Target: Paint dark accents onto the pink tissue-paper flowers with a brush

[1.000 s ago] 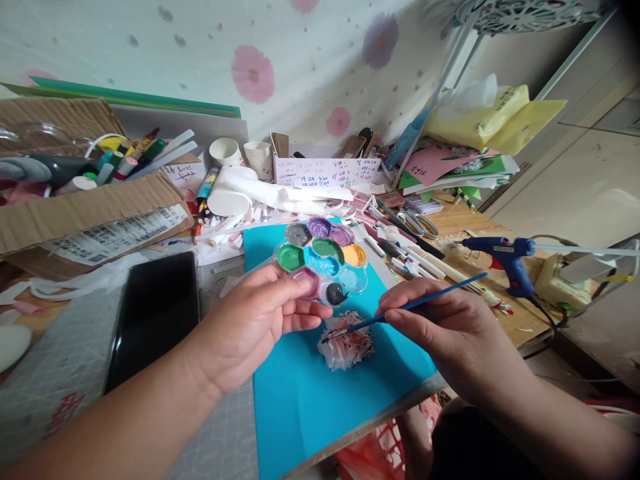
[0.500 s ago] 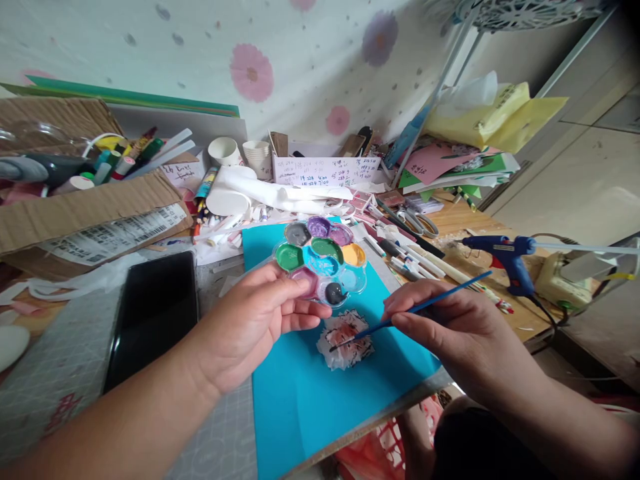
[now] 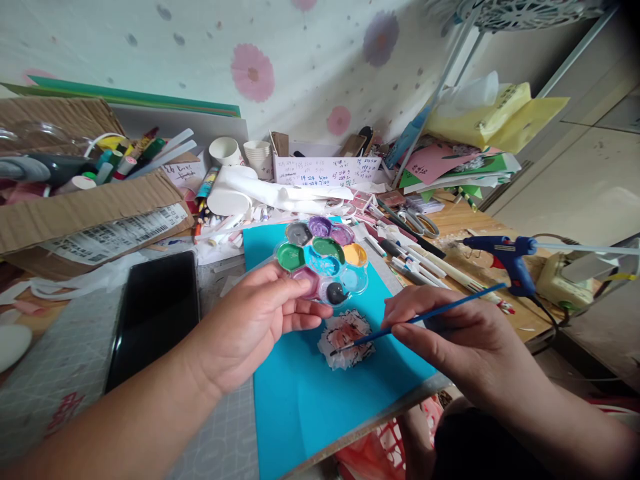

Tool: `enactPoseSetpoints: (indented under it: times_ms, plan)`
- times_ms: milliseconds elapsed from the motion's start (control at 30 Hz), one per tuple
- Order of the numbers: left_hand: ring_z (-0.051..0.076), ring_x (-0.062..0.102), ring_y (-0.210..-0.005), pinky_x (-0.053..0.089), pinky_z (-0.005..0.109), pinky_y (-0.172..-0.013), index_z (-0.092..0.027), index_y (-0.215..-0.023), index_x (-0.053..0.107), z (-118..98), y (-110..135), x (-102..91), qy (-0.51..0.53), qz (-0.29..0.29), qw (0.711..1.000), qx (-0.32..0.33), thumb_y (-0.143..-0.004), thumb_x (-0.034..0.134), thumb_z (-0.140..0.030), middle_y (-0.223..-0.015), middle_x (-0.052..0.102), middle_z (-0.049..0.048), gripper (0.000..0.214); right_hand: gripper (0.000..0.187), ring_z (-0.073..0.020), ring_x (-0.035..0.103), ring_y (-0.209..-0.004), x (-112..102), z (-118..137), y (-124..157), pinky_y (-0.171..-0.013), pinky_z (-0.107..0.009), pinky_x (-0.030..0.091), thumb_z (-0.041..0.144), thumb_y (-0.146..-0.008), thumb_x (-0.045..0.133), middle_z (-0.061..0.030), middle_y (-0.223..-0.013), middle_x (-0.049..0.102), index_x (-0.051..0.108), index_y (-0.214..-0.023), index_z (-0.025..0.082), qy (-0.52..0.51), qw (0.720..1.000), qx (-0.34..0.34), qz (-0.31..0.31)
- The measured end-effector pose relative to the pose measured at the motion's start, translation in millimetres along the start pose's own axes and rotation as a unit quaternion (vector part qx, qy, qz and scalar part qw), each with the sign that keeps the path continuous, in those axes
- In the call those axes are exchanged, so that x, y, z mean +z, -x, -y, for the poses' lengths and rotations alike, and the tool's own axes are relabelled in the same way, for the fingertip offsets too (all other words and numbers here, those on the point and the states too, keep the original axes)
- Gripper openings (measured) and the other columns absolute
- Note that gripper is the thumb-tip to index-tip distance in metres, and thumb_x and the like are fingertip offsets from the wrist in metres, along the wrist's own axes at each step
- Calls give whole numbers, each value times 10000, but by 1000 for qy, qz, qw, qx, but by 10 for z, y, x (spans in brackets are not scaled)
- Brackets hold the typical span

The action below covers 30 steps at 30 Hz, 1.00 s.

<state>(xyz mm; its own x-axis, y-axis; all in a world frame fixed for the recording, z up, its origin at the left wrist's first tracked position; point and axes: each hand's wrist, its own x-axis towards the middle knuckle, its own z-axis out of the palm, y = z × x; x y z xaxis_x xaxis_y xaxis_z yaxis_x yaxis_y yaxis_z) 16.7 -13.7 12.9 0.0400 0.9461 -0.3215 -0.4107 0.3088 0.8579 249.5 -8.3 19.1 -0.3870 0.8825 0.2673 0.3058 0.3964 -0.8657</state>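
Observation:
A clear flower-shaped paint palette [image 3: 354,279] with wells of green, purple, grey, orange, blue and black paint is held by its near left edge. My left hand [image 3: 273,310] grips it there, thumb on top and fingers beneath. Between the thumb and fingers of my right hand [image 3: 445,333] is a thin blue paintbrush [image 3: 425,315], its dark tip pointing down and left. That tip is at the left part of a crumpled white paper piece [image 3: 345,360], painted reddish with black marks. The piece lies on a bright blue sheet [image 3: 300,413], just below the palette.
A black phone [image 3: 153,320] lies on the grey cutting mat [image 3: 215,433] at left, near a cardboard box [image 3: 95,220] of supplies. Pens, scissors [image 3: 425,225] and paper cups [image 3: 257,159] crowd the back. A blue glue gun [image 3: 515,257] stands at right.
The back end of the paintbrush has swung slightly right and down, with the tip staying on the left side of the paper piece. My left hand and the palette have hardly moved.

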Motion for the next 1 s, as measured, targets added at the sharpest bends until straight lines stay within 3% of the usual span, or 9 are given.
enactPoseSetpoints:
  times_ms: [133, 333, 400, 633, 900, 1000]
  plan:
    - [209, 760, -684, 585, 275, -592, -190, -721, 650, -4, 5, -6, 7, 4, 1000, -1, -806, 716, -132, -754, 772, 28, 123, 53, -160, 737, -815, 2, 65, 24, -705, -212, 580, 239, -861, 725, 9, -789, 763, 724, -816, 266, 9, 999, -38, -20]
    - [217, 768, -678, 594, 275, -590, -186, -716, 651, 3, -10, -2, 2, -5, 1000, 1, -812, 716, -135, -746, 762, 18, 127, 192, -140, 736, -793, 44, 220, 32, -795, -242, 602, 38, -824, 658, 4, -798, 768, 692, -895, 214, 86, 977, -193, 40]
    - [215, 767, -672, 590, 265, -578, -183, -706, 651, 5, -11, -3, 1, -10, 1000, 1, -811, 716, -134, -743, 758, 21, 133, 236, -131, 733, -767, 63, 241, 19, -804, -246, 606, -3, -802, 648, 6, -801, 772, 689, -905, 205, 111, 969, -215, 46]
    - [206, 765, -668, 584, 254, -574, -186, -685, 652, 13, -12, -10, 10, 11, 1000, 6, -810, 709, -131, -739, 755, 22, 148, 210, -151, 735, -772, 73, 261, 27, -722, -249, 611, 21, -786, 646, -3, -780, 765, 671, -883, 206, 141, 965, -217, 44]
    - [208, 768, -669, 594, 263, -587, -189, -692, 654, 20, -10, -13, 12, 16, 1000, 8, -803, 714, -132, -736, 753, 15, 139, 198, -121, 726, -780, 38, 277, 65, -797, -215, 590, 39, -810, 627, 3, -792, 756, 662, -907, 208, 166, 961, -220, 34]
    - [210, 770, -669, 602, 272, -599, -188, -716, 660, 18, -8, -15, 13, 17, 1000, 12, -810, 709, -139, -752, 757, 15, 117, 218, -129, 704, -749, 28, 274, 53, -776, -244, 599, 10, -786, 637, -12, -782, 736, 667, -908, 188, 170, 955, -234, 65]
